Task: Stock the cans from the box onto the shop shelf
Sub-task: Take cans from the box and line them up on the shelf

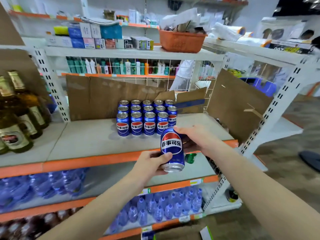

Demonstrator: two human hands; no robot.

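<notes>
A blue Pepsi can (172, 148) is held in the air just in front of the shelf's orange front edge. My left hand (152, 163) grips its lower end, thumb across the front. My right hand (195, 137) wraps round its upper part from the right. On the grey shelf board (83, 135) behind it stand several matching cans (145, 118) in neat rows, labels facing me. A corner of a cardboard box (181, 233) shows at the bottom edge; its contents are hidden.
Green beer bottles (15, 116) stand at the shelf's left end. Cardboard sheets (97, 97) line the back and right side. Water bottles (164, 205) fill the lower shelves. A white upright post (270, 111) bounds the shelf on the right. An orange basket (180, 41) sits above.
</notes>
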